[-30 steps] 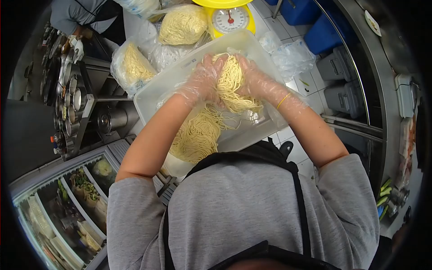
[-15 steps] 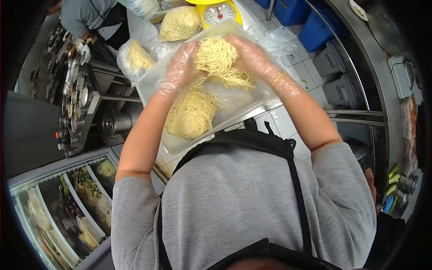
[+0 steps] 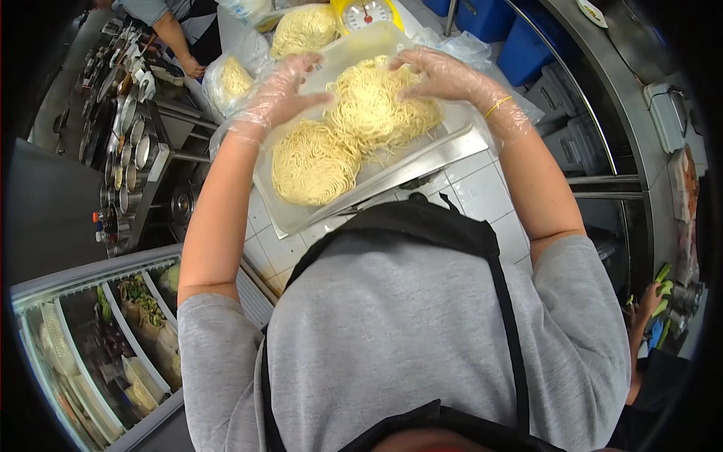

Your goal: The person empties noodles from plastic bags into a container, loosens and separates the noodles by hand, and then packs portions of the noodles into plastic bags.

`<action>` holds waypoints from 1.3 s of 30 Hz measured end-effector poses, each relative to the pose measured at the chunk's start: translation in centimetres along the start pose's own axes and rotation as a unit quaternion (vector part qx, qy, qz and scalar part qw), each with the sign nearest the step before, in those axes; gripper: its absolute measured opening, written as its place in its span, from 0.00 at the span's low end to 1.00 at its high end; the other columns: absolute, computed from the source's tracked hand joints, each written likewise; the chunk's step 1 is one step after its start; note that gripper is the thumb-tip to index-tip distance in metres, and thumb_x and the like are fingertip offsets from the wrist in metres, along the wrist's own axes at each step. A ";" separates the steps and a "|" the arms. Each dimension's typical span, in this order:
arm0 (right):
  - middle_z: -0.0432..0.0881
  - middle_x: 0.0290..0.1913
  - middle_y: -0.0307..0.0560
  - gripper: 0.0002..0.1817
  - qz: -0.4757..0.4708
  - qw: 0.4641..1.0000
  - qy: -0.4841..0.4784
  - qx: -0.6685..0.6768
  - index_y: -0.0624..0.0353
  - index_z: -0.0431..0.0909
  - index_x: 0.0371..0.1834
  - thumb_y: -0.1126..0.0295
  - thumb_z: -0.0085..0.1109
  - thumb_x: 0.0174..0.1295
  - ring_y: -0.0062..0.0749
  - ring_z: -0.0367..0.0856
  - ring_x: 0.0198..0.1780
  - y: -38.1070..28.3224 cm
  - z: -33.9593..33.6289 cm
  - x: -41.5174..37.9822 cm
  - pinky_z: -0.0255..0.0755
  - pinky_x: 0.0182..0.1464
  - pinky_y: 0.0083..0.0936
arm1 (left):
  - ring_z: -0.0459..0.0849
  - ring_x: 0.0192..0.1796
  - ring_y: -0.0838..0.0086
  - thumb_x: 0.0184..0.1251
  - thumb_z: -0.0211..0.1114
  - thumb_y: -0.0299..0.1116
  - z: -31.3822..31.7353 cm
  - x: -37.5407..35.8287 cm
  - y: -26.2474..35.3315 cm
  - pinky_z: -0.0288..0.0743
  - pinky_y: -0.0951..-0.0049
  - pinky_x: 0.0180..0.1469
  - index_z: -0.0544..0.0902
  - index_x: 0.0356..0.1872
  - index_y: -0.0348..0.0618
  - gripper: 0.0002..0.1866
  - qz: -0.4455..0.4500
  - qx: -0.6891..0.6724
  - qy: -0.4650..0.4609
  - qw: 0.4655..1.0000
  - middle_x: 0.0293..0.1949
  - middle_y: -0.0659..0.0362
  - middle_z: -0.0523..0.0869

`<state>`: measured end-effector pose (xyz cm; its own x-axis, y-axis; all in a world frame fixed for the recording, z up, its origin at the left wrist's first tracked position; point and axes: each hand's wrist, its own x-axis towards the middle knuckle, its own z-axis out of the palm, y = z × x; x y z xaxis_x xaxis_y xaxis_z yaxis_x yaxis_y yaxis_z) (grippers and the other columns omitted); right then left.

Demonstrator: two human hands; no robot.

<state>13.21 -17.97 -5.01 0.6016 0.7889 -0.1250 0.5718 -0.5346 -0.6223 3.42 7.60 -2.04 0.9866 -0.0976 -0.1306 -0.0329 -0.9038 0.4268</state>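
Two heaps of pale yellow noodles lie side by side in a translucent plastic tub (image 3: 280, 218). The larger noodle heap (image 3: 380, 105) sits at centre right, and the rounder noodle heap (image 3: 315, 164) is nearer me on the left. My left hand (image 3: 282, 94), in a clear plastic glove, hovers at the tub's left side with fingers apart, thumb pointing toward the larger heap. My right hand (image 3: 440, 75), gloved likewise with a yellow band at the wrist, is spread at that heap's right edge, fingertips right at the noodles. Neither hand grips anything.
Behind the tub stand a yellow dial scale (image 3: 367, 15), a bag of noodles (image 3: 307, 30) and another noodle bag (image 3: 230, 81). A co-worker's hand (image 3: 193, 68) is at upper left, another person's hand (image 3: 649, 301) at far right. An open chiller (image 3: 173, 407) holds vegetables at lower left.
My hands have let go of the noodle bundle, which now lies spread in the tub's right part. Both hands have opened and moved apart. The tub appears slightly higher in view.
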 end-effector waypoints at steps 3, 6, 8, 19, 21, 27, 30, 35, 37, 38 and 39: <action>0.69 0.60 0.58 0.48 -0.083 0.996 0.026 -0.016 0.53 0.61 0.65 0.64 0.77 0.35 0.47 0.71 0.60 0.8 1.6 1.0 0.66 0.61 0.33 | 0.64 0.67 0.57 0.40 0.76 0.53 1.1 1.2 1.5 0.59 0.59 0.68 0.57 0.69 0.49 0.53 -0.001 0.097 -0.066 0.993 0.66 0.48 0.64; 0.64 0.63 0.58 0.59 -0.033 0.996 -0.076 -0.034 0.54 0.52 0.69 0.60 0.80 0.30 0.54 0.67 0.62 0.8 4.6 2.0 0.63 0.63 0.38 | 0.55 0.71 0.54 0.31 0.79 0.55 5.3 3.5 1.5 0.52 0.59 0.71 0.51 0.70 0.48 0.63 0.049 0.044 -0.168 0.984 0.70 0.46 0.55; 0.65 0.62 0.58 0.62 0.027 0.994 -0.085 -0.056 0.55 0.50 0.70 0.60 0.80 0.28 0.53 0.67 0.61 -0.6 4.3 2.0 0.64 0.63 0.37 | 0.53 0.71 0.52 0.24 0.82 0.52 6.7 4.1 2.2 0.52 0.59 0.71 0.48 0.71 0.47 0.68 -0.015 0.014 -0.165 0.986 0.69 0.44 0.53; 0.77 0.50 0.63 0.57 0.022 0.998 0.040 -0.042 0.60 0.51 0.68 0.64 0.77 0.32 0.51 0.76 0.52 3.2 7.1 3.4 0.71 0.55 0.35 | 0.72 0.60 0.60 0.28 0.81 0.35 10.4 6.2 -1.7 0.67 0.67 0.62 0.69 0.59 0.49 0.47 0.012 -0.065 0.003 0.998 0.57 0.53 0.73; 0.74 0.55 0.59 0.54 0.012 0.999 0.039 -0.030 0.57 0.54 0.68 0.61 0.76 0.35 0.52 0.73 0.56 3.2 6.8 3.0 0.68 0.59 0.36 | 0.75 0.57 0.62 0.31 0.80 0.33 10.2 5.9 -2.0 0.69 0.68 0.60 0.70 0.58 0.49 0.43 0.042 -0.099 0.034 0.994 0.52 0.55 0.78; 0.74 0.57 0.56 0.50 -0.048 0.992 0.068 0.097 0.53 0.56 0.69 0.61 0.74 0.39 0.45 0.73 0.58 0.3 1.8 1.0 0.68 0.60 0.34 | 0.81 0.50 0.68 0.45 0.73 0.24 1.5 3.7 1.9 0.76 0.71 0.53 0.72 0.56 0.47 0.32 0.031 -0.074 0.029 0.996 0.46 0.57 0.83; 0.56 0.70 0.50 0.59 -0.113 0.950 -0.040 0.289 0.55 0.37 0.74 0.69 0.74 0.45 0.28 0.56 0.68 -0.9 -1.5 0.1 0.55 0.68 0.26 | 0.81 0.49 0.70 0.51 0.69 0.22 -1.8 2.5 2.0 0.78 0.72 0.52 0.71 0.58 0.46 0.29 0.046 -0.249 0.034 0.967 0.48 0.57 0.82; 0.60 0.68 0.54 0.58 -0.167 0.936 0.050 0.306 0.58 0.38 0.74 0.69 0.74 0.45 0.32 0.58 0.68 -3.5 -2.3 -1.0 0.55 0.68 0.26 | 0.76 0.53 0.74 0.50 0.72 0.27 -4.4 0.8 3.9 0.71 0.73 0.56 0.65 0.64 0.42 0.38 0.155 -0.234 0.089 0.956 0.55 0.57 0.77; 0.61 0.67 0.54 0.58 -0.169 0.910 0.123 0.359 0.60 0.39 0.73 0.69 0.74 0.45 0.33 0.59 0.67 -5.3 -1.8 -0.4 0.56 0.68 0.27 | 0.77 0.53 0.74 0.51 0.72 0.29 -4.1 0.6 6.1 0.71 0.74 0.56 0.70 0.59 0.39 0.32 0.111 -0.544 0.113 0.824 0.54 0.59 0.78; 0.64 0.66 0.53 0.50 -0.260 0.893 0.226 0.289 0.61 0.49 0.72 0.69 0.72 0.48 0.33 0.62 0.66 -4.8 -0.7 0.9 0.58 0.66 0.27 | 0.76 0.54 0.75 0.52 0.72 0.30 -4.2 1.1 6.3 0.70 0.75 0.57 0.72 0.57 0.37 0.30 0.047 -0.694 0.082 0.713 0.53 0.59 0.79; 0.64 0.66 0.53 0.50 -0.260 0.893 0.227 0.288 0.61 0.49 0.72 0.69 0.72 0.48 0.33 0.62 0.66 -4.7 -0.9 1.0 0.58 0.66 0.27 | 0.76 0.54 0.75 0.52 0.72 0.30 -4.4 0.9 5.6 0.70 0.75 0.57 0.72 0.57 0.37 0.30 0.048 -0.694 0.082 0.714 0.53 0.59 0.79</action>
<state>11.68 -14.95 -1.51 0.5772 0.6105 0.5424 0.5368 0.2169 -0.8154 4.84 4.28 4.19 0.9996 0.0225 0.0164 -0.0240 0.3978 0.9172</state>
